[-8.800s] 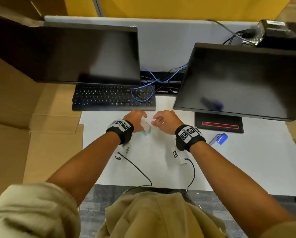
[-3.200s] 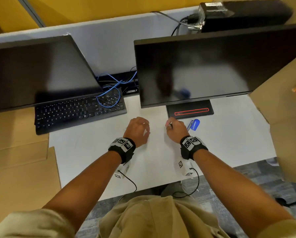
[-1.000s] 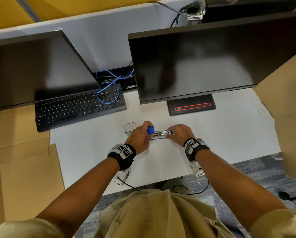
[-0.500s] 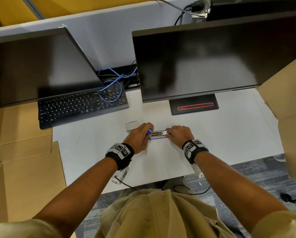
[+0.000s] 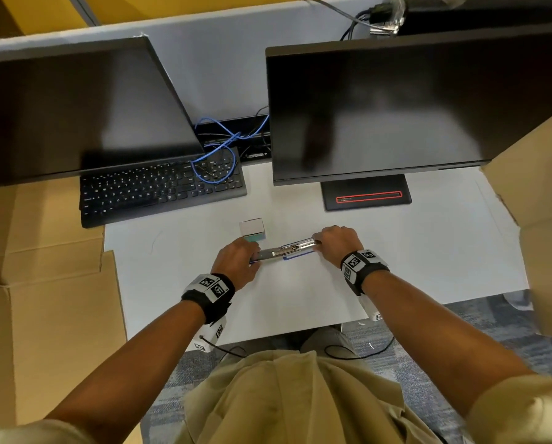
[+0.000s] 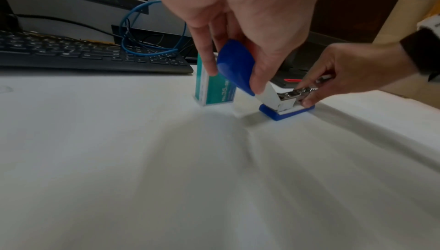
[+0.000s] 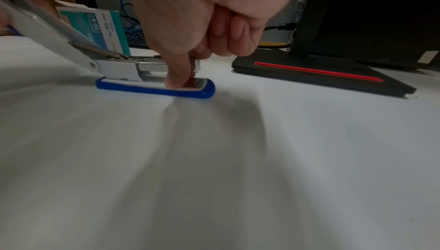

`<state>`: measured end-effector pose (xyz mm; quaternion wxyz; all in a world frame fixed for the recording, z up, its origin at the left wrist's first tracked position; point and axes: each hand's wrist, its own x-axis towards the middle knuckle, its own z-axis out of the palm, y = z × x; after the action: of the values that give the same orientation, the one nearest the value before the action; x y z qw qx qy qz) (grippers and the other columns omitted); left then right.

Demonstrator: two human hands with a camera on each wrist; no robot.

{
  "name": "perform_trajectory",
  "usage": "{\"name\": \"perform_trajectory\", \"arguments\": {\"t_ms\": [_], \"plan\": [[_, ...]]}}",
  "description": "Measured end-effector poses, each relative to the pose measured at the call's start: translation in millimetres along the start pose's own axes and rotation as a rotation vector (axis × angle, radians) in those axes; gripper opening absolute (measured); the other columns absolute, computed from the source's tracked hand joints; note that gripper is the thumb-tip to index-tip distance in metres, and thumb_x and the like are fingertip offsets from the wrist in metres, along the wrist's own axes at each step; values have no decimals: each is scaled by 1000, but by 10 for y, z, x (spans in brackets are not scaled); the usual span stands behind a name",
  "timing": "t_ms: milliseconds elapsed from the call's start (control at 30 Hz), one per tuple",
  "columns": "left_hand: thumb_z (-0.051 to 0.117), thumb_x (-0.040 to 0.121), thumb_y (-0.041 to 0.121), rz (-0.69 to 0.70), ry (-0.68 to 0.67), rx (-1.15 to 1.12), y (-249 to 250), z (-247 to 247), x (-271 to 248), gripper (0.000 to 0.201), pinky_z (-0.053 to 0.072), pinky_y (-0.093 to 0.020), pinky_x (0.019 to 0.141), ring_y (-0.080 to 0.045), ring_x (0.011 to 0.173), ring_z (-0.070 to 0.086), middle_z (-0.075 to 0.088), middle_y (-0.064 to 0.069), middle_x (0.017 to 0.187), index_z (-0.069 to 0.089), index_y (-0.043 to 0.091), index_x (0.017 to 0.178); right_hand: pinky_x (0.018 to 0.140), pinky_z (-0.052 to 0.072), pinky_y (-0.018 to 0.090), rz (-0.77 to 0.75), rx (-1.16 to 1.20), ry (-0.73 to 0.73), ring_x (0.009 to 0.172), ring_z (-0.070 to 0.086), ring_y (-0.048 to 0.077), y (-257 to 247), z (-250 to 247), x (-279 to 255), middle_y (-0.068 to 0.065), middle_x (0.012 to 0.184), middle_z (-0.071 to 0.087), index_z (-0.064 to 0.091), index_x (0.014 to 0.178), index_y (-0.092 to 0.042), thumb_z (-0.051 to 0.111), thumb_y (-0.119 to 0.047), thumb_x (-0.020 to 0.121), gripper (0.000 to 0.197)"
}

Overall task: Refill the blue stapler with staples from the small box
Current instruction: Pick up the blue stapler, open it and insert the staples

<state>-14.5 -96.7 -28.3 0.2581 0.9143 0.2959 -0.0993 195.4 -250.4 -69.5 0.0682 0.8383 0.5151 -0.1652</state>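
Note:
The blue stapler lies hinged open on the white desk, its blue base flat. My left hand grips the blue top cover between thumb and fingers and holds it swung back and up to the left. My right hand pinches the front end of the metal magazine against the base. Whether staples lie in the magazine cannot be made out. The small teal staple box stands upright just behind the left hand, apart from the stapler, and its top looks open.
A black keyboard with a blue cable lies at the back left under a dark monitor. A second monitor's black stand is behind the right hand. Cardboard sheets flank the white desk on both sides.
The left hand has swung the blue top cover further back to the left, laying more of the metal magazine bare. The right hand has stayed at the front end.

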Motion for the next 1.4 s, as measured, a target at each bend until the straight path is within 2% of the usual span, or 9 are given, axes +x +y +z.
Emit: {"name": "perform_trajectory", "arguments": {"t_ms": [167, 467, 700, 767, 900, 1067, 1200, 1267, 1400], "plan": [[60, 89, 28, -2, -69, 220, -63, 207, -53, 22, 50, -33, 73, -29, 88, 62, 65, -14, 100, 71, 12, 101, 60, 41, 28, 5, 13, 9, 76, 64, 25, -4, 28, -34, 2, 84, 69, 69, 90, -22, 55, -28, 91, 15], [59, 88, 17, 11, -67, 334, 39, 205, 82, 16, 49, -35, 74, -29, 91, 61, 65, -13, 101, 66, 8, 100, 58, 41, 27, 53, 105, 33, 68, 61, 23, -19, 33, -103, 2, 77, 68, 69, 85, -21, 56, -33, 91, 18], [65, 80, 2, 319, -3, 197, 325, 349, 189, 30, 53, -38, 78, -32, 99, 62, 67, -13, 111, 66, 6, 110, 60, 45, 29, 81, 155, 34, 70, 62, 24, -50, 29, -152, 3, 80, 70, 69, 87, -20, 57, -35, 90, 20], [66, 81, 5, 386, -16, 160, 409, 398, 183, 44, 51, -40, 91, -33, 112, 59, 61, -13, 129, 60, 6, 124, 62, 47, 31, 85, 177, 29, 74, 63, 25, -57, 19, -162, 4, 83, 70, 69, 88, -20, 56, -35, 90, 20], [50, 95, 15, 401, -108, 269, 394, 531, 157, 59, 17, -32, 119, -24, 145, 25, 26, -5, 158, 27, 11, 149, 68, 53, 34, 84, 263, 4, 80, 65, 26, -41, -3, -195, 4, 88, 71, 67, 91, -19, 61, -35, 86, 18], [46, 96, 12, 427, -102, 289, 321, 595, 165, 61, 6, -29, 119, -23, 148, 15, 17, -5, 160, 19, 11, 151, 91, 49, 38, 132, 585, 93, 105, 59, 32, 32, -16, -278, 13, 114, 62, 49, 135, -7, 55, -20, 89, 48], [45, 96, 14, 424, -102, 249, 316, 612, 184, 58, 9, -30, 121, -22, 148, 18, 20, -5, 160, 23, 12, 150, 90, 50, 35, 120, 711, 150, 97, 60, 27, 54, -25, -297, 12, 109, 62, 34, 145, -8, 42, -12, 98, 48], [46, 96, 15, 418, -113, 224, 303, 614, 194, 58, 13, -32, 122, -22, 147, 19, 23, -4, 159, 25, 13, 149, 84, 53, 33, 133, 827, 183, 84, 63, 22, 45, -34, -321, 7, 97, 66, 39, 141, -14, 47, -16, 98, 44], [48, 95, 14, 421, -109, 204, 297, 616, 207, 56, 15, -31, 120, -23, 146, 24, 28, -5, 157, 30, 12, 148, 74, 55, 27, 191, 984, 268, 80, 66, 16, 41, -20, -330, 3, 92, 72, 63, 103, -13, 70, -19, 86, 19]]}}
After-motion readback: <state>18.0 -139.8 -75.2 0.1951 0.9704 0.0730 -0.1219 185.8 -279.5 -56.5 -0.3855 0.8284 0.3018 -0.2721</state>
